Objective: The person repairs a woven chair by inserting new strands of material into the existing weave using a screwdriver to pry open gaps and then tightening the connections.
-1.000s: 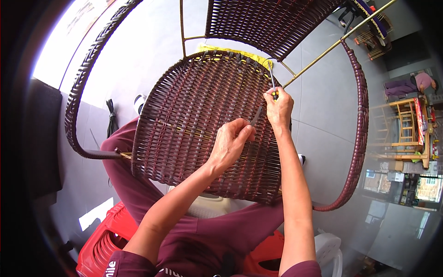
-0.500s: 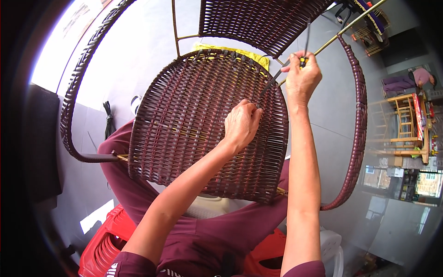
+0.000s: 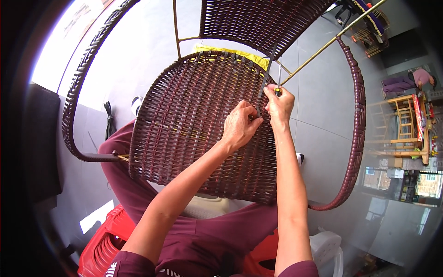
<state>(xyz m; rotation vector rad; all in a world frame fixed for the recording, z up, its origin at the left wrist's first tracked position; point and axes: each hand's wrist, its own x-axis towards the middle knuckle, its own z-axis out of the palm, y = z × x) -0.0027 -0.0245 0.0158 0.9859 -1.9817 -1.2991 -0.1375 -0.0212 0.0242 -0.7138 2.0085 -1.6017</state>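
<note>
A chair's dark brown woven seat (image 3: pixel 198 124) lies across my lap. My left hand (image 3: pixel 237 125) rests on the right half of the weave, its thumb and fingers pinched on a dark flat weaving strip (image 3: pixel 266 76). From there the strip runs up past the seat's right rim toward the backrest. Beside it, my right hand (image 3: pixel 281 107) is closed round a screwdriver with a black and yellow handle (image 3: pixel 278 91). Its thin metal shaft points away from me, and the fingertips touch or nearly touch the strip. The strip's end at the left hand is hidden.
The woven backrest (image 3: pixel 263 23) stands beyond the seat, with wrapped armrests on the left (image 3: pixel 69 111) and right (image 3: pixel 359 120). Bare metal rods (image 3: pixel 318 51) join the frame. Yellow cloth (image 3: pixel 251 56) lies behind the seat; red plastic stools (image 3: pixel 104 240) are below. Another person (image 3: pixel 410 83) is far right.
My right hand has come down and left, closer to my left hand, bringing the screwdriver along. The strip now stands more upright. My left hand has stayed nearly in place.
</note>
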